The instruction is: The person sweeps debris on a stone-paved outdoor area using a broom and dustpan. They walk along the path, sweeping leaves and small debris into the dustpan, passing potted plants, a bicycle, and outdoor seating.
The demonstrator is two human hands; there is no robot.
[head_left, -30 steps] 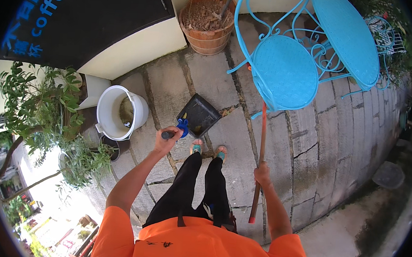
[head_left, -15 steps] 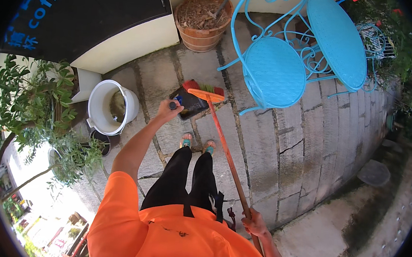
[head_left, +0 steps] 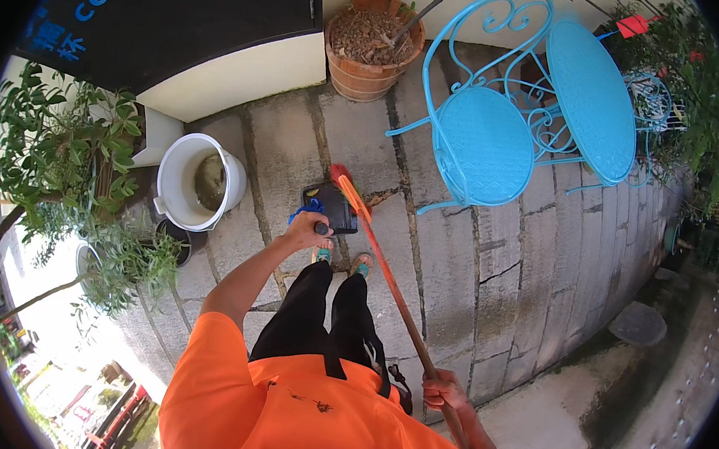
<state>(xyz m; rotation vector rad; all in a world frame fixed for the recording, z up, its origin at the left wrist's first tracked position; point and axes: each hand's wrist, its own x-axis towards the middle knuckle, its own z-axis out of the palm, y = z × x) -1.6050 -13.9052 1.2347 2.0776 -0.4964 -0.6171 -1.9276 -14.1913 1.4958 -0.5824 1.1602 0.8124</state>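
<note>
My left hand (head_left: 307, 230) grips the handle of a black dustpan (head_left: 331, 207) that rests on the stone paving in front of my feet. My right hand (head_left: 445, 391) is closed around the wooden handle of a broom (head_left: 389, 285). The broom slants from my right hip up to its red-orange head (head_left: 346, 182), which lies over the dustpan's far edge. I wear an orange shirt, black trousers and teal shoes.
A white bucket (head_left: 184, 202) stands left of the dustpan. Beyond it sit a terracotta pot of soil (head_left: 373, 49), a blue metal chair (head_left: 480, 145) and a round blue table (head_left: 592, 99). Leafy plants (head_left: 71, 171) crowd the left side. A dark wall (head_left: 182, 20) lies behind.
The broom went from upright at my right side to slanting with its head at the dustpan. My right hand dropped back toward my hip. The dustpan stayed in my left hand.
</note>
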